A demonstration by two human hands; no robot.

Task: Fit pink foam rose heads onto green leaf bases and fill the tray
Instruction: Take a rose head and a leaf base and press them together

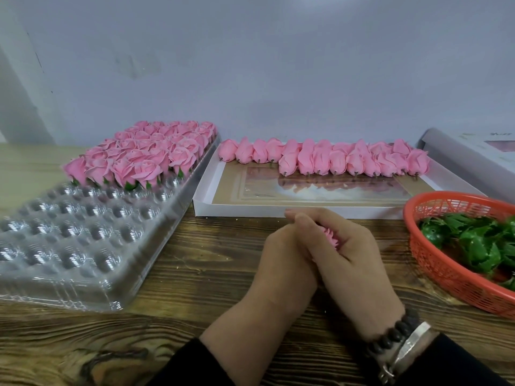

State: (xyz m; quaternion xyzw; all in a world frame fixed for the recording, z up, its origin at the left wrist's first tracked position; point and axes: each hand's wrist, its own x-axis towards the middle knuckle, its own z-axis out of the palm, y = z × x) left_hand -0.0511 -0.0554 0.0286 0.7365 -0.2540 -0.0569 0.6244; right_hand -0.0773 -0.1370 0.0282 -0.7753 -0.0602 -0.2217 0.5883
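Head view shows both hands pressed together at near centre of the table, left hand (281,263) and right hand (342,254) cupped around one rose (330,237), of which only a pink edge peeks out between the fingers. Whether a leaf base already sits under it is hidden. The tray (83,246) lies to the left, so the left hand is nearer; its far rows hold finished roses (139,154), its near cups (69,232) stand bare. Loose heads (334,160) lie on their sides along the far edge of the box (250,210), stems pointing near. Green bases (479,243) wait in the basket (446,277) at right, beside the right hand.
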